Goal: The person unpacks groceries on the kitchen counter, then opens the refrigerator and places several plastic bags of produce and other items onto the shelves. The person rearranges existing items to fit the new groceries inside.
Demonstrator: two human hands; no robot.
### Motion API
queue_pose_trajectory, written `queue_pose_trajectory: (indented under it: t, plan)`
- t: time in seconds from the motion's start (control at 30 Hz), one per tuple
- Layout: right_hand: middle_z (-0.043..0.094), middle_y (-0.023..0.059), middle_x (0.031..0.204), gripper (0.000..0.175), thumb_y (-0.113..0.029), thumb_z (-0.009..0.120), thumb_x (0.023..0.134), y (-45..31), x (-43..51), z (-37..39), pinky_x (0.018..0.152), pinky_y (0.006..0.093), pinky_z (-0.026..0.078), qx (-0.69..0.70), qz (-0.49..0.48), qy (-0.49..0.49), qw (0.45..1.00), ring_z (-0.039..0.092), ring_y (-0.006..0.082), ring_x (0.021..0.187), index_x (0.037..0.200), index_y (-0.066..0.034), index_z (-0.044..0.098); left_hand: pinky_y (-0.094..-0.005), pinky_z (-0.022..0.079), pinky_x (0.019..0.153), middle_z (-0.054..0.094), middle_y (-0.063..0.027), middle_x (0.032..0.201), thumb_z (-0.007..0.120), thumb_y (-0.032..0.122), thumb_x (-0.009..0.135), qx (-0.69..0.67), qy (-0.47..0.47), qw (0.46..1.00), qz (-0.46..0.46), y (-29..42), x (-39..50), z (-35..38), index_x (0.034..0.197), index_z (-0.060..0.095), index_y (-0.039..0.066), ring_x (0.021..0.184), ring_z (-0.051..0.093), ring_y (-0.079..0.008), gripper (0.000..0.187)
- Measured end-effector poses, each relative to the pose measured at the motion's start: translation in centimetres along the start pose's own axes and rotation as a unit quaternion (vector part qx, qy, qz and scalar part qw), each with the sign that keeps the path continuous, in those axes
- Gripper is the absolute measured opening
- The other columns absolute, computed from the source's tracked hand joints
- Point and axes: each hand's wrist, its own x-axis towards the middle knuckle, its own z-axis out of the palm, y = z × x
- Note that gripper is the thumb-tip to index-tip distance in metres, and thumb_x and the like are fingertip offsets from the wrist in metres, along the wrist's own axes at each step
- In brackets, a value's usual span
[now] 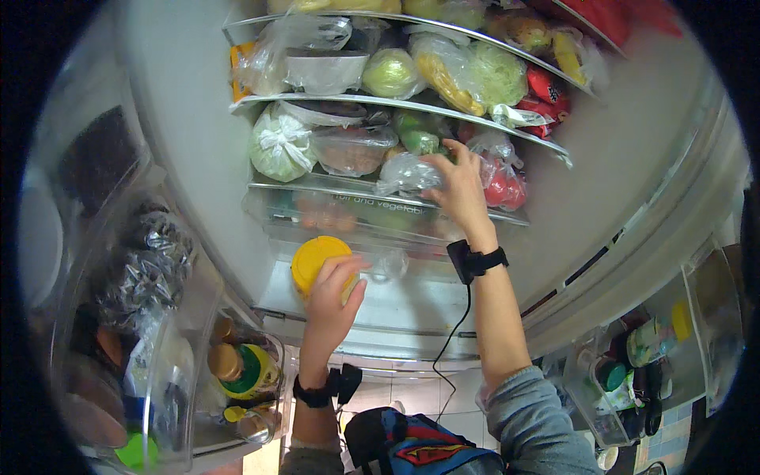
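An open refrigerator fills the view. Low down, my left hand rests at a jar with a yellow lid, its fingers apart over the lid's right side; whether it grips the jar is unclear. My right hand reaches onto the lowest glass shelf, fingers spread beside a crumpled clear plastic bag; whether the fingertips touch it is unclear. Behind the fingers lie green vegetables in plastic wrap, with a bag of red produce to the right. Left of the clear bag is a clear plastic container.
A knotted bag of pale green produce stands at the shelf's left. Below it is a transparent drawer. Door bins with bottles flank me left and right. Wrapped cabbage lies one shelf higher.
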Motion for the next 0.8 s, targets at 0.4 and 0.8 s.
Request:
queue_pose_trajectory:
  t: [0.4,0.8]
  plan:
    - [0.061,0.0318,0.105,0.063,-0.015,0.077,0.073,-1.9,-2.0,0.6,0.083,0.0498,0.049,0.058,0.117,-0.084,0.988,0.06,0.0492,0.099,0.126,0.0015,0.047,-0.0454,0.038,0.105,0.039,-0.0207,0.14,0.068,0.005,0.081,0.101,0.016,0.995,0.015,0.4,8.5,5.0,0.14,0.04,0.011,0.127,0.04,-0.04,0.066]
    - [0.058,0.0272,0.117,0.039,-0.015,0.064,0.08,-1.5,2.9,-0.2,0.085,0.0518,0.048,-0.027,-0.009,-0.039,0.999,0.061,0.0445,0.096,0.119,-0.0166,0.063,-0.0504,0.045,0.096,0.037,-0.0251,0.128,0.083,0.004,0.062,0.262,0.027,0.964,0.02,-0.5,14.4,7.2,0.132,0.048,0.018,0.123,0.036,-0.0496,0.08]
